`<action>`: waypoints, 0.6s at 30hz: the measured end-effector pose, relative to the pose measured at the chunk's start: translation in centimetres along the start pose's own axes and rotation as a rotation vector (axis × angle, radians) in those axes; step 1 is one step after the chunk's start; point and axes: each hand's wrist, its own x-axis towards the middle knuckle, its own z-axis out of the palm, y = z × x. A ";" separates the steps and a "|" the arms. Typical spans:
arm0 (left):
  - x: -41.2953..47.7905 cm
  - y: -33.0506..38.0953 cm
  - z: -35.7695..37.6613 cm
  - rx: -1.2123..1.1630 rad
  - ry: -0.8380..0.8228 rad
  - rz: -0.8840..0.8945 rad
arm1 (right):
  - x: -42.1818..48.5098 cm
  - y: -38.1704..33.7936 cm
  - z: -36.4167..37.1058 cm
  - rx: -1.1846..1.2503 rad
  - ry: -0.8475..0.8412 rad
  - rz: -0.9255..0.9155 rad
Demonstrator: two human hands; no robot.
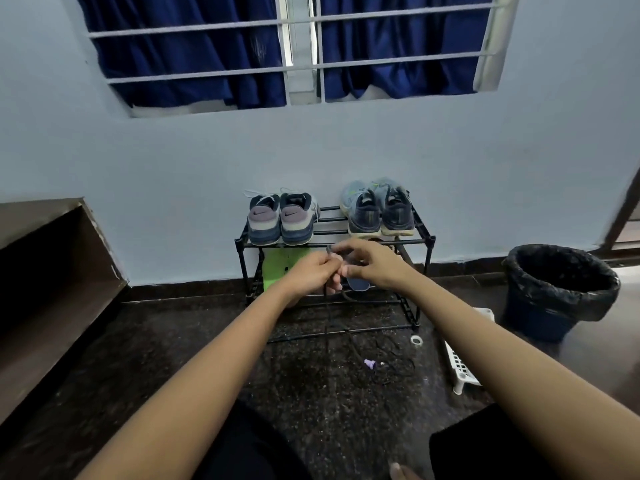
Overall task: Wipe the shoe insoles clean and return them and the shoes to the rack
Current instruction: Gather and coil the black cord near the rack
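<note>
A black metal shoe rack [420, 241] stands against the wall. Two pairs of shoes sit heels-out on its top shelf: a grey-purple pair [281, 220] at the left and a blue-grey pair [379, 211] at the right. Behind my hands, at the lower shelf, a bright green insole [277, 266] and a dark blue insole [358, 284] show. My left hand [308, 275] and my right hand [375, 263] meet in front of the rack and both pinch a thin black cord [327, 318] that hangs down to the floor. The hands hide part of the insoles.
A black-lined bin [561, 289] stands at the right. A white plastic basket [460, 362] lies on the floor beside the rack, with a small purple piece [370, 364] and a tape ring [416, 340] near it. A brown step [52, 271] rises at the left.
</note>
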 end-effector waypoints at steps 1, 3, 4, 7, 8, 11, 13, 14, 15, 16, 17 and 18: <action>-0.2 0.0 -0.3 -0.001 0.014 -0.006 | 0.2 -0.2 0.1 -0.025 -0.009 -0.005; -0.8 -0.2 -0.7 -0.007 0.059 -0.007 | 0.4 -0.5 0.3 -0.072 -0.005 0.005; -1.1 -0.4 -0.9 -0.021 0.074 -0.015 | 0.4 -0.6 0.4 -0.085 -0.010 0.013; -1.9 -1.7 -1.2 -0.039 0.066 -0.044 | 0.1 -0.8 1.1 -0.134 -0.049 0.003; -2.1 -1.9 -1.3 -0.025 0.061 -0.042 | 0.2 -0.7 1.3 -0.152 -0.040 0.003; -2.4 -1.7 -2.0 -0.064 0.046 -0.017 | 0.8 -0.2 1.5 -0.131 0.084 0.052; -2.6 -1.2 -2.2 -0.110 0.050 0.005 | 1.1 0.6 1.2 -0.159 0.134 0.126; -2.7 -1.0 -2.1 -0.128 0.058 0.018 | 1.2 1.1 1.0 -0.200 0.113 0.174; -2.7 -0.9 -2.0 -0.143 0.063 0.031 | 1.1 1.6 0.9 -0.247 0.063 0.216; -2.7 -0.8 -1.8 -0.154 0.066 0.043 | 1.0 2.0 0.8 -0.294 -0.004 0.258; -2.7 -0.9 -1.5 -0.158 0.062 0.048 | 0.8 2.4 0.9 -0.332 -0.067 0.290; -2.6 -0.8 -1.2 -0.157 0.052 0.048 | 0.7 2.7 1.0 -0.360 -0.116 0.311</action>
